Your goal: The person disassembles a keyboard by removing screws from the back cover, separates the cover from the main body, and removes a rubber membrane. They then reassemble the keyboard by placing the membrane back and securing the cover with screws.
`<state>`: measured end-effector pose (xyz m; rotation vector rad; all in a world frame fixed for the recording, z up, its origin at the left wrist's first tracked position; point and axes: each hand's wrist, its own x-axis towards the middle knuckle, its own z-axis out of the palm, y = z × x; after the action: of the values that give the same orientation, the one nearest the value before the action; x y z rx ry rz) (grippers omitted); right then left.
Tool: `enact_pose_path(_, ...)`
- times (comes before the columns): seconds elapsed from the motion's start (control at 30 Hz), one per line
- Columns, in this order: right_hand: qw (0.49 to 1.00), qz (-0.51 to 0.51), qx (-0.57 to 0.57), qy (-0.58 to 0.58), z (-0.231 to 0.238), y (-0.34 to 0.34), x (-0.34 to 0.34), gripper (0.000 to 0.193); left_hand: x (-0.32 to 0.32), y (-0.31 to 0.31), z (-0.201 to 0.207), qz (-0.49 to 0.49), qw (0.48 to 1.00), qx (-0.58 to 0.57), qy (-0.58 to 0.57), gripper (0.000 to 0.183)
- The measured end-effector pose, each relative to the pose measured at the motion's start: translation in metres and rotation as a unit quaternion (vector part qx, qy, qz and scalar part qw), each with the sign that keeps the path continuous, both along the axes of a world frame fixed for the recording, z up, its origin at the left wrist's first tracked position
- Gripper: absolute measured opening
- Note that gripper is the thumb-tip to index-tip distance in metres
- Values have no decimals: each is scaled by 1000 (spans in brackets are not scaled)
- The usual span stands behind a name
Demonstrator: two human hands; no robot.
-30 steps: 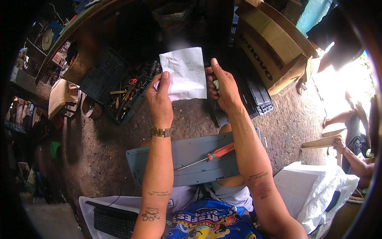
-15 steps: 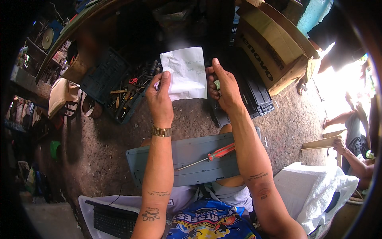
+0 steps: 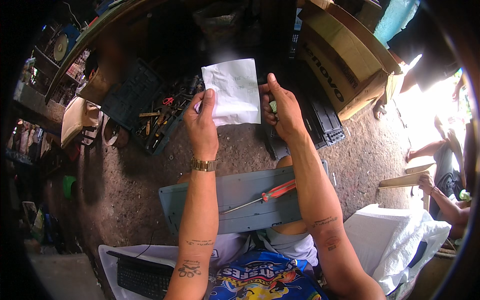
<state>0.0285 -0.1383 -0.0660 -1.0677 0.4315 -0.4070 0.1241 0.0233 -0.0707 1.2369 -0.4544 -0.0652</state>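
My left hand (image 3: 201, 112) is closed on a white sheet of paper (image 3: 232, 97), its thumb pressed on the lower left of the front. Faint handwriting shows on the sheet, which has creases. Beside the sheet's right edge, my right hand (image 3: 284, 107) is closed with its thumb up and fingers curled round a small pale green, crumpled thing (image 3: 273, 106). Whether its fingertips touch the paper I cannot tell. Across my lap lies a grey-blue flat panel (image 3: 240, 215), and a screwdriver (image 3: 279, 190) with a red handle rests on it.
An open toolbox (image 3: 155, 142) full of hand tools stands ahead on the left. A cardboard box (image 3: 345, 65) and a black casing (image 3: 325, 122) are at the right. A black keyboard (image 3: 142, 275) lies low on the left. Another person's hand (image 3: 426, 183) touches a wooden piece.
Both hands and the paper stay almost still. The panel and screwdriver have not moved.
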Motion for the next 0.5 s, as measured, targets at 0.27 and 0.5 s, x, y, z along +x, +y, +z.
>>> enact_pose_path(0.27, 1000, -2, 24, -3, 3, -1, -2, 61, 8, 4, -8, -6, 1000, 26, 8, 35)
enact_pose_path(0.5, 975, 48, 179, -120, -19, -21, 2, 59, 12, 3, -14, 16, 999, -9, 36, 29)
